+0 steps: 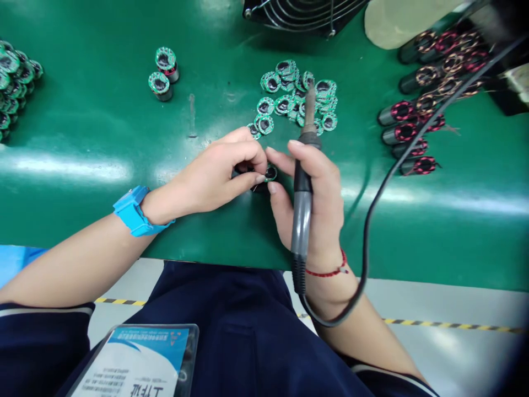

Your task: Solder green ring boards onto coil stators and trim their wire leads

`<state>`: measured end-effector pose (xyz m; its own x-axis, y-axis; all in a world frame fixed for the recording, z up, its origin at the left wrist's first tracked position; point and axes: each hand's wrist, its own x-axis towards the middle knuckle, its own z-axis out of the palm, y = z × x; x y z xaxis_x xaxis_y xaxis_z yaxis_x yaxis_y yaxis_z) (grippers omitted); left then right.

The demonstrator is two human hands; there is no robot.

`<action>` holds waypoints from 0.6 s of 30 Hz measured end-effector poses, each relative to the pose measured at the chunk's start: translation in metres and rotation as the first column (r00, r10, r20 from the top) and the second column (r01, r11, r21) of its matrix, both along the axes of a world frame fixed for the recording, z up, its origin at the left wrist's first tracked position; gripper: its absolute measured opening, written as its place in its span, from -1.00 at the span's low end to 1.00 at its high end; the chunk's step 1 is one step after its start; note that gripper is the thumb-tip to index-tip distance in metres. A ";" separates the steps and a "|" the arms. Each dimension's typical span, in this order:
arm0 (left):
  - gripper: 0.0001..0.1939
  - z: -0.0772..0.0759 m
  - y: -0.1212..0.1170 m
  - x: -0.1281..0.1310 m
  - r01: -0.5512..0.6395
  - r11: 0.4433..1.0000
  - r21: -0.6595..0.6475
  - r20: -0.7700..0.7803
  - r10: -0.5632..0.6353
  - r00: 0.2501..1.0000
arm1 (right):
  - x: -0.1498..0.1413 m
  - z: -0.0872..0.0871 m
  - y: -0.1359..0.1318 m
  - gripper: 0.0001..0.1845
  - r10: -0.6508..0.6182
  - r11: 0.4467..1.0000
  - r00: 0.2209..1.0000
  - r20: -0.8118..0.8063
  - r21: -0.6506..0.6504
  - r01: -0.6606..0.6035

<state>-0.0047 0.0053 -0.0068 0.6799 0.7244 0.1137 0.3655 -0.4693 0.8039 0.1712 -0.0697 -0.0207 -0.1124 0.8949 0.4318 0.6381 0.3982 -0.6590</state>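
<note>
My left hand (pixel 219 173) is closed, thumb and index finger pinched at the edge of a small round circuit board (pixel 270 174) with a black centre. Something dark lies under these fingers, mostly hidden by them. My right hand (pixel 324 207) has a soldering iron (pixel 302 220) tucked in its grip, tip pointing away from me and cord trailing from the near end. The right thumb and index finger are spread just beside the board; whether they touch it I cannot tell. Loose round green circuit boards (pixel 285 105) lie in a cluster beyond both hands.
Two motor stators with boards on top (pixel 160 84) stand at left centre. Stacked board-topped pieces (pixel 14 88) fill the far left. Bare wound stators (pixel 403 132) lie at right, behind the iron's black cord (pixel 366 242). A black fan (pixel 306 14) stands at the back.
</note>
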 end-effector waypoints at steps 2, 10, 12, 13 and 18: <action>-0.91 -0.001 0.000 0.001 -0.022 1.000 -0.015 0.009 0.023 1.000 | -0.001 0.000 -0.002 -0.37 0.007 0.999 1.000 -0.001 0.042 -0.007; -0.93 -0.001 0.000 0.001 -0.080 0.996 -0.047 0.021 0.081 0.996 | -0.005 0.003 -0.004 -0.50 -0.053 0.995 0.993 0.106 0.095 0.043; -0.92 0.001 -0.001 0.001 -0.116 0.991 -0.069 0.005 0.116 0.993 | -0.004 0.002 -0.004 -0.51 -0.071 0.996 0.995 0.076 0.061 0.066; -0.91 0.002 -0.002 0.001 -0.132 0.988 -0.079 -0.007 0.132 0.991 | -0.004 0.002 -0.005 -0.51 -0.073 0.997 0.995 0.068 0.037 0.071; -0.88 0.005 -0.003 0.002 -0.174 0.980 -0.094 -0.037 0.171 0.985 | -0.003 0.001 -0.006 -0.47 -0.062 0.998 0.998 0.005 -0.003 0.062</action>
<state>-0.0026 0.0022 -0.0021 0.5455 0.8378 0.0202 0.4577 -0.3180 0.8303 0.1683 -0.0762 -0.0201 -0.0583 0.9016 0.4287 0.6646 0.3555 -0.6572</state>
